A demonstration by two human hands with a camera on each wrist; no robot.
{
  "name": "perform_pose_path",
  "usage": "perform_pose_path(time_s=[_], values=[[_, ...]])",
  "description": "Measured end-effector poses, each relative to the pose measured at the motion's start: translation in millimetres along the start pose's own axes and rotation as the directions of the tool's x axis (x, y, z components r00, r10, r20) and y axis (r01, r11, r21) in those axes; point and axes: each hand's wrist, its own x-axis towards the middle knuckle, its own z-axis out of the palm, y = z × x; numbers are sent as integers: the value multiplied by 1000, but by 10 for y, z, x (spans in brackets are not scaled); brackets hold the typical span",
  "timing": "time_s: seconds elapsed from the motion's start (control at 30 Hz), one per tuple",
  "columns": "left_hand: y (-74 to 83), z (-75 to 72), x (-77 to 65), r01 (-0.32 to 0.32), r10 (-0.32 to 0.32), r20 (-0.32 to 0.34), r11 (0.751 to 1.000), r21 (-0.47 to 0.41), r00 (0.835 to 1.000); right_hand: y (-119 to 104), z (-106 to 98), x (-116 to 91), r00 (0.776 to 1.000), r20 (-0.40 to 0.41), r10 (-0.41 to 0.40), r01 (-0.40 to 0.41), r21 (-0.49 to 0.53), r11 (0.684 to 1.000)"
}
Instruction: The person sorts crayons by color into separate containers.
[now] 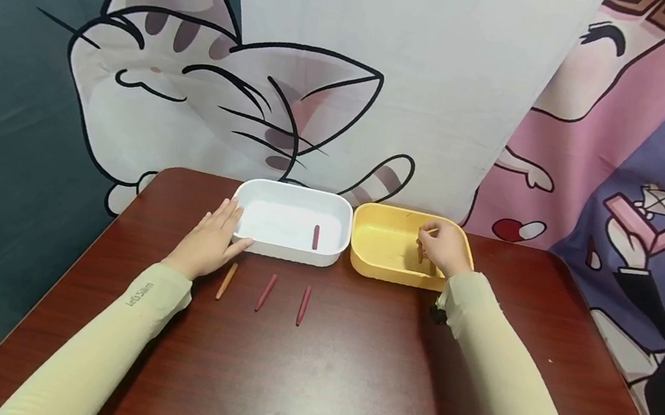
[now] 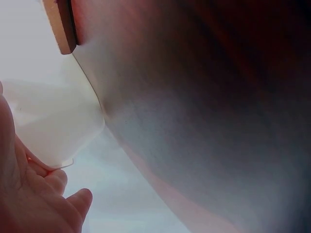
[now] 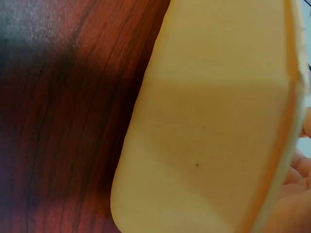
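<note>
Red-brown table (image 1: 338, 393), bearing a white tray (image 1: 272, 227) and a yellow tray (image 1: 386, 236) side by side; hands well apart.
Rests left hand (image 1: 207, 239), straight-fingered, against the white tray's left end; with right hand (image 1: 445, 247) over the yellow tray's right end, pinches a brownish crayon (image 1: 420, 252), tilt hard to judge. Nearer the left hand: orange crayon (image 1: 226, 281) and 2 red crayons (image 1: 266, 292), lying mostly front to back. Cannot tell shadow from another crayon beside the pinched one; in the right wrist view, right hand mostly cut off.
</note>
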Motion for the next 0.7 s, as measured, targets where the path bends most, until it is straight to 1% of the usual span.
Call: perform_pose_path(time_s=[0.13,0.2,0.37,0.53,0.7], values=[[-2,-3,-2,-2,2,2,1000,-2,1000,31,31,59,998,51,34,-30,-87,996],[-5,-4,-2,-2,2,5,1000,-4,1000,44,46,75,998,54,36,-27,-152,988],[-11,2,4,-1,1,9,1000,0,1000,66,88,102,999,29,40,-30,-299,954],[-16,10,11,-2,2,6,1000,5,1000,78,121,124,995,14,97,-86,-344,935],[-18,9,14,1,-1,12,1000,4,1000,85,94,112,995,9,94,-84,-379,922]])
